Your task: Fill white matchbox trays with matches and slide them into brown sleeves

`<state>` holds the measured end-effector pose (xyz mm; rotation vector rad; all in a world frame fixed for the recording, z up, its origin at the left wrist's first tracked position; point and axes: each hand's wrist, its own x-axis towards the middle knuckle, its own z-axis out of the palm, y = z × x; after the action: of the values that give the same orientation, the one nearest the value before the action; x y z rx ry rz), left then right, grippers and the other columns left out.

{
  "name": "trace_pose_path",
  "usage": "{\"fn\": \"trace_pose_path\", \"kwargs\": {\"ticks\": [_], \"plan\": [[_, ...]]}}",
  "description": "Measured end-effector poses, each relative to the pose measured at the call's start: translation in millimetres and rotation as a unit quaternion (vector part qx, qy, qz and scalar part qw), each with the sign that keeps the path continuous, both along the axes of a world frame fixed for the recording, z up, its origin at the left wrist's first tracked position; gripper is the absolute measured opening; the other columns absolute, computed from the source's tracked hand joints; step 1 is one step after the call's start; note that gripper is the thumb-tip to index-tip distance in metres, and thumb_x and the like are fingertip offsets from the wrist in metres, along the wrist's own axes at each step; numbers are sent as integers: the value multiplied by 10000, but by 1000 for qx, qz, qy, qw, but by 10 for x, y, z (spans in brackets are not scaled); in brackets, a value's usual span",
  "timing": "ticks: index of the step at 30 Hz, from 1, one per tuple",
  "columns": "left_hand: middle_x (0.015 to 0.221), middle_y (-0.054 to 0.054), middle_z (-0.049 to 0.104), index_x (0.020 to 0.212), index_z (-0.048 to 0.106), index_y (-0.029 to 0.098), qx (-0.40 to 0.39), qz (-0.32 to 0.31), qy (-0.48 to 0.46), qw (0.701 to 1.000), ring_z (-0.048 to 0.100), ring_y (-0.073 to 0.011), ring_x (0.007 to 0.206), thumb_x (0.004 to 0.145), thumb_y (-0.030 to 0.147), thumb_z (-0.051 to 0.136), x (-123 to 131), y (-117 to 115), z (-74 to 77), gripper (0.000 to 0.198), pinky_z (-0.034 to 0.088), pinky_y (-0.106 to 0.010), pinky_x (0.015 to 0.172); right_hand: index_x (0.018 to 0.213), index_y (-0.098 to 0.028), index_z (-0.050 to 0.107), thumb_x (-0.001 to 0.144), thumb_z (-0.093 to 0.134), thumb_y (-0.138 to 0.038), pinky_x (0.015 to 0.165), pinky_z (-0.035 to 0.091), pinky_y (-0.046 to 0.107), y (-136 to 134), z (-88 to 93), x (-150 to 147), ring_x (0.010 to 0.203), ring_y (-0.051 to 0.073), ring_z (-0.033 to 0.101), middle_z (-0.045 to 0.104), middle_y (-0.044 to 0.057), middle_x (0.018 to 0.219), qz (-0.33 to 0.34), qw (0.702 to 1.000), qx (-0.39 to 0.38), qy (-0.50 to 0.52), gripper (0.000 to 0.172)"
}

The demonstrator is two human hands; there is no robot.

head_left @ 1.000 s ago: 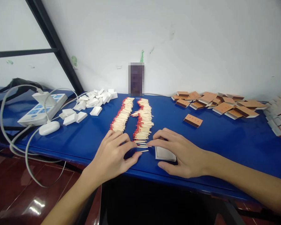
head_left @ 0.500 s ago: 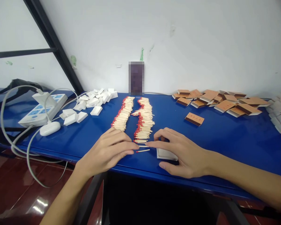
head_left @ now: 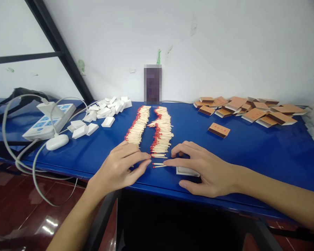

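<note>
Two long rows of red-headed matches run away from me: a left row (head_left: 136,125) and a right row (head_left: 164,139). Thumb and index finger of my left hand (head_left: 121,165) come together beside the heads at the right row's near end; whether a match is between them is hidden. Two loose matches (head_left: 159,164) lie just in front of that row. My right hand (head_left: 208,170) is open, thumb spread away, its index fingertip at the plain ends of these matches. Under its palm a white matchbox tray (head_left: 185,171) lies on the table, partly covered.
White trays (head_left: 108,122) are heaped at the back left, near a power strip (head_left: 45,122) and looping cables. Orange matchbox sleeves (head_left: 253,114) form a pile at the back right, one sleeve (head_left: 219,130) apart. The blue table (head_left: 110,157) meets the wall behind.
My left index finger has drawn back slightly from the loose matches, and its tip now meets the thumb. The two loose matches lie closer together. My right hand stays nearly in place.
</note>
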<state>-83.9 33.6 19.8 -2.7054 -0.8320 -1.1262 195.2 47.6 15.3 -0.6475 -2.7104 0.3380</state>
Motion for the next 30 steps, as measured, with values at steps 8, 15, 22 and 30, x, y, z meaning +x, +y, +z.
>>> {"fn": "trace_pose_path", "kwargs": {"ticks": [8, 15, 22, 30], "plan": [[683, 13, 647, 878, 675, 167, -46, 34, -70, 996, 517, -73, 542, 936, 139, 578, 16, -69, 56, 116, 407, -206, 544, 1327, -243, 613, 879, 604, -377, 883, 423, 443, -4, 10, -1, 963, 251, 527, 551, 125, 1195, 3, 1000, 1, -9, 468], [653, 21, 629, 868, 677, 170, 4, 32, -55, 998, 500, -79, 547, 925, 149, 605, 4, 0, 19, 94, 379, -231, 562, 1389, -209, 547, 894, 587, -379, 891, 427, 453, 1, -5, 1, 989, 262, 523, 553, 140, 1209, 3, 1000, 2, -3, 524], [622, 48, 629, 841, 673, 193, -2, 67, 33, 997, 458, -82, 526, 944, 209, 562, 47, 22, -5, 152, 337, -323, 693, 1384, -199, 553, 891, 598, -409, 910, 438, 457, -5, 11, -10, 1031, 272, 530, 567, 140, 1214, -15, 1000, 1, -1, 538], [816, -34, 564, 974, 730, 181, -58, 77, 84, 992, 549, -149, 711, 902, 319, 573, 62, -14, 19, 221, 447, -282, 658, 1392, -198, 529, 897, 590, -415, 924, 414, 506, -13, 26, -29, 1052, 287, 508, 537, 150, 1225, -27, 999, -4, -26, 544]]}}
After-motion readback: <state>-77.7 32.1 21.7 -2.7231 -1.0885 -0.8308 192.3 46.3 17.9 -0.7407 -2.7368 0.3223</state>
